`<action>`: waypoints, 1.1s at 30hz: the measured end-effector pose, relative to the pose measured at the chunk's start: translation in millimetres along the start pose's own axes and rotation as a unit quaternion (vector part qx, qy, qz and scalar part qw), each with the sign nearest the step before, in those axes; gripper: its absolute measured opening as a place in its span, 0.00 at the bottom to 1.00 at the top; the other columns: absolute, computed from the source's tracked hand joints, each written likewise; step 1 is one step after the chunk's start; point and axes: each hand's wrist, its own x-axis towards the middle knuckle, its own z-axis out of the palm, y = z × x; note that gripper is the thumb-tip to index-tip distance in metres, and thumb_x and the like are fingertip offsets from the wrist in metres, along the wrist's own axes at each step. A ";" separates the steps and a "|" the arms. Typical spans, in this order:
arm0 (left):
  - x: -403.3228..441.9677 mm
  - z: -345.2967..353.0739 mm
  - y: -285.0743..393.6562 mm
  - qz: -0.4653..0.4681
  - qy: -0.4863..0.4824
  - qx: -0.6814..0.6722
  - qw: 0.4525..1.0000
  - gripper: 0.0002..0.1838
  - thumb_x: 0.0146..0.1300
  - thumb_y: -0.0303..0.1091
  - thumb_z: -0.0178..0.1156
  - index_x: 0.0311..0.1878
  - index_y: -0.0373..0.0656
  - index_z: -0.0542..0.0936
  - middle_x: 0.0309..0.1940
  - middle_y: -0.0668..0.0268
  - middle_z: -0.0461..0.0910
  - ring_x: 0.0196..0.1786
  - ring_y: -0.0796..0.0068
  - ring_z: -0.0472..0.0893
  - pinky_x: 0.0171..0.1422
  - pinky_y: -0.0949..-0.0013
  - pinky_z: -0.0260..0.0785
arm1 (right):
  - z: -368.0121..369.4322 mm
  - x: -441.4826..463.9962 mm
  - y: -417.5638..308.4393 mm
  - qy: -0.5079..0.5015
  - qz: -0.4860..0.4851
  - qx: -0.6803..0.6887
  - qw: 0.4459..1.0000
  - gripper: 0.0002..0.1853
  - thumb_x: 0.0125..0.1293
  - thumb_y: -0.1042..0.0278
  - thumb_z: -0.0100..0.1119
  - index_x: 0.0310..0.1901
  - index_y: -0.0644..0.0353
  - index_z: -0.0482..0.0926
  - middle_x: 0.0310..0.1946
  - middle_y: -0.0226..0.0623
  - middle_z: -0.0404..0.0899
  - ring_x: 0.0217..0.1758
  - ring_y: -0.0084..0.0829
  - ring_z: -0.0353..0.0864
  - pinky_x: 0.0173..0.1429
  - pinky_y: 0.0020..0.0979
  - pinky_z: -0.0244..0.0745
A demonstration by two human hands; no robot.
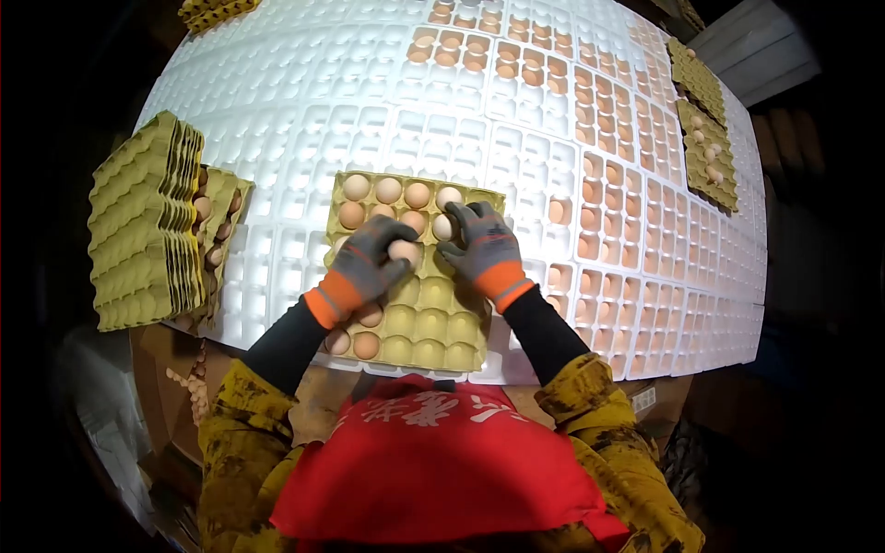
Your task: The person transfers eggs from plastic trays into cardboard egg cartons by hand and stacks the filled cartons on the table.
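Observation:
A yellow-green pulp egg tray point(433, 324) lies before me, with eggs in its far rows and near-left corner. My left hand point(361, 258), in a grey and orange glove, has its fingers and thumb closed about a pale egg point(404, 252) above the tray's middle. On the right side, my right hand point(489, 244), gloved alike, curls its fingers and thumb around a whitish egg point(442, 227) in the second row. Just beyond it sits another pale egg point(449, 197). The left hand and forearm hide some of the tray's left cups.
White plastic egg trays point(346, 134) cover the table, and those on the right hold many brown eggs point(590, 221). A tall stack of pulp trays point(147, 226) stands at the left, beside a tray of eggs point(221, 217). More pulp trays point(710, 152) with a few eggs lie far right.

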 end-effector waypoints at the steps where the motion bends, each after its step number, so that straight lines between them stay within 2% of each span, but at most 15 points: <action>1: 3.1 -12.7 1.9 -0.109 -0.001 -0.149 0.983 0.13 0.60 0.31 0.62 0.48 0.40 0.78 0.41 0.66 0.76 0.48 0.73 0.78 0.53 0.69 0.73 | 8.0 7.7 -5.3 -0.004 0.017 -0.055 0.998 0.23 0.55 0.57 0.73 0.50 0.56 0.82 0.45 0.43 0.80 0.52 0.48 0.81 0.55 0.42 0.77; 2: 6.6 -21.5 0.7 -0.216 -0.001 -0.292 0.932 0.13 0.61 0.31 0.60 0.48 0.39 0.78 0.41 0.67 0.75 0.47 0.76 0.77 0.53 0.71 0.72 | 9.9 7.6 -2.9 0.000 0.032 0.009 0.999 0.22 0.55 0.57 0.73 0.50 0.56 0.82 0.45 0.43 0.81 0.51 0.47 0.82 0.54 0.42 0.77; 4: 15.0 -23.0 -9.4 -0.101 0.030 -0.374 0.921 0.09 0.63 0.32 0.60 0.45 0.42 0.80 0.42 0.70 0.76 0.43 0.76 0.76 0.48 0.71 0.70 | 10.1 6.4 10.0 0.009 0.057 0.135 0.989 0.22 0.55 0.58 0.73 0.50 0.56 0.83 0.44 0.44 0.81 0.48 0.45 0.83 0.53 0.41 0.78; 6: 27.9 -8.3 -5.7 0.009 0.063 -0.066 0.996 0.13 0.61 0.32 0.64 0.49 0.44 0.80 0.45 0.66 0.78 0.45 0.72 0.78 0.50 0.68 0.72 | 8.7 -4.8 31.9 0.016 0.137 0.429 0.893 0.18 0.63 0.63 0.67 0.53 0.59 0.82 0.40 0.36 0.84 0.41 0.28 0.83 0.40 0.31 0.79; 8: 34.3 -0.4 -2.7 0.100 -0.012 0.370 0.924 0.20 0.58 0.34 0.66 0.55 0.47 0.78 0.51 0.62 0.78 0.52 0.61 0.80 0.54 0.58 0.75 | -10.9 -10.7 49.6 -0.048 0.212 0.668 0.711 0.18 0.67 0.67 0.61 0.58 0.58 0.79 0.44 0.35 0.83 0.40 0.24 0.81 0.36 0.27 0.76; 10: 45.9 14.3 -13.8 0.072 -0.098 0.483 0.867 0.19 0.59 0.34 0.66 0.54 0.48 0.78 0.51 0.61 0.77 0.52 0.58 0.80 0.51 0.56 0.75 | -30.6 -9.1 28.5 -0.020 0.190 0.784 0.590 0.24 0.68 0.71 0.55 0.66 0.60 0.71 0.51 0.41 0.80 0.38 0.26 0.79 0.37 0.26 0.76; 12: 51.5 3.5 -17.4 0.049 -0.101 0.371 0.922 0.19 0.58 0.34 0.65 0.54 0.48 0.78 0.50 0.61 0.77 0.50 0.57 0.81 0.50 0.56 0.76 | -34.8 3.7 25.3 -0.036 0.152 0.733 0.662 0.25 0.67 0.70 0.56 0.66 0.60 0.71 0.53 0.41 0.79 0.39 0.28 0.79 0.38 0.27 0.77; 14: 49.2 -14.9 -9.4 0.011 -0.061 0.241 0.969 0.19 0.58 0.33 0.65 0.54 0.48 0.78 0.49 0.60 0.77 0.48 0.55 0.82 0.49 0.56 0.76 | -30.8 25.8 29.4 -0.063 0.142 0.543 0.825 0.22 0.65 0.62 0.66 0.60 0.56 0.79 0.59 0.41 0.75 0.45 0.32 0.83 0.45 0.32 0.80; 15: 49.3 -18.6 -9.8 0.022 0.005 0.235 0.972 0.20 0.58 0.33 0.65 0.55 0.49 0.78 0.50 0.61 0.77 0.49 0.55 0.82 0.50 0.56 0.76 | -22.0 35.0 31.9 0.006 0.031 0.333 0.942 0.22 0.63 0.60 0.67 0.59 0.53 0.80 0.61 0.42 0.75 0.47 0.36 0.83 0.47 0.36 0.81; 16: 49.2 -22.4 -10.5 0.035 0.069 0.227 0.971 0.21 0.58 0.33 0.65 0.56 0.50 0.78 0.51 0.61 0.77 0.49 0.55 0.82 0.51 0.56 0.76 | -18.6 43.3 23.9 0.076 -0.078 0.098 0.989 0.23 0.62 0.58 0.69 0.58 0.50 0.81 0.62 0.42 0.74 0.49 0.41 0.84 0.49 0.39 0.82; 20: 63.6 -18.7 -5.3 0.007 -0.010 0.330 0.944 0.30 0.56 0.31 0.65 0.65 0.54 0.77 0.61 0.58 0.72 0.55 0.51 0.80 0.54 0.54 0.77 | 7.5 57.9 5.7 -0.064 -0.009 -0.283 0.957 0.23 0.56 0.56 0.73 0.54 0.50 0.82 0.64 0.45 0.69 0.47 0.46 0.83 0.48 0.42 0.83; 24: 89.4 2.6 7.3 -0.002 -0.132 0.506 0.853 0.29 0.55 0.35 0.69 0.62 0.48 0.76 0.58 0.54 0.72 0.49 0.57 0.82 0.47 0.59 0.79 | -14.3 58.6 -1.7 -0.105 -0.016 -0.230 0.967 0.20 0.56 0.55 0.72 0.49 0.52 0.83 0.64 0.45 0.69 0.48 0.44 0.82 0.46 0.42 0.83; 28: 112.7 14.8 -13.7 -0.019 -0.114 0.552 0.826 0.16 0.56 0.39 0.70 0.46 0.47 0.79 0.52 0.58 0.73 0.47 0.57 0.82 0.45 0.58 0.80 | -23.0 58.5 36.3 -0.062 0.025 0.038 0.997 0.26 0.55 0.48 0.73 0.53 0.52 0.85 0.65 0.45 0.72 0.58 0.45 0.81 0.61 0.41 0.79; 30: 114.7 -9.1 1.8 -0.003 -0.130 0.440 0.889 0.17 0.55 0.43 0.70 0.46 0.49 0.82 0.52 0.60 0.75 0.46 0.57 0.83 0.48 0.56 0.78 | -30.5 70.0 66.5 -0.043 0.049 0.240 0.969 0.27 0.55 0.49 0.74 0.52 0.58 0.84 0.56 0.44 0.79 0.58 0.42 0.80 0.63 0.39 0.76; 33: 144.4 -43.7 11.3 -0.071 -0.068 0.275 0.956 0.22 0.52 0.46 0.73 0.50 0.50 0.85 0.49 0.61 0.80 0.48 0.60 0.83 0.52 0.59 0.77 | -40.5 112.6 108.9 0.053 0.035 0.254 0.965 0.24 0.57 0.53 0.75 0.51 0.59 0.84 0.51 0.43 0.81 0.57 0.42 0.80 0.62 0.40 0.75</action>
